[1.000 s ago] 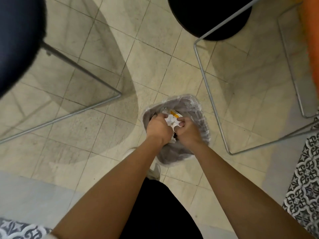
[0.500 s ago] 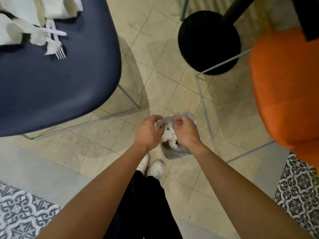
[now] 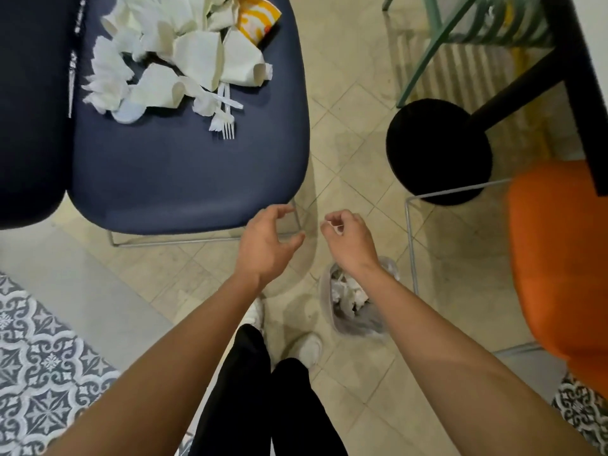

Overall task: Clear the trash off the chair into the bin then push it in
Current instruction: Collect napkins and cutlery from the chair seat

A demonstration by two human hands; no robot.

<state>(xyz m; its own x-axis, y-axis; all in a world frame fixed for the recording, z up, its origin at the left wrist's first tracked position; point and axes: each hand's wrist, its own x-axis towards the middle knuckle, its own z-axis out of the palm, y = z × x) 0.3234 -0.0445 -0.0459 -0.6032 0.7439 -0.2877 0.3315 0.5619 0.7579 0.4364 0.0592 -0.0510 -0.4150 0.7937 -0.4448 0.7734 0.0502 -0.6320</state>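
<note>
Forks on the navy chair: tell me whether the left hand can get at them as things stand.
Probably yes. The left hand is empty and open at the seat's front edge, and only bare navy chair lies between it and the forks.

The right forearm hides part of the bin [image 3: 358,319]. The top edge crops the paper trash [image 3: 184,51] on the navy chair [image 3: 184,172].

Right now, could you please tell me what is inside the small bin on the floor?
The bin has a clear plastic liner and holds crumpled white paper. The right forearm covers its far rim, and anything beneath the paper is hidden.
</note>
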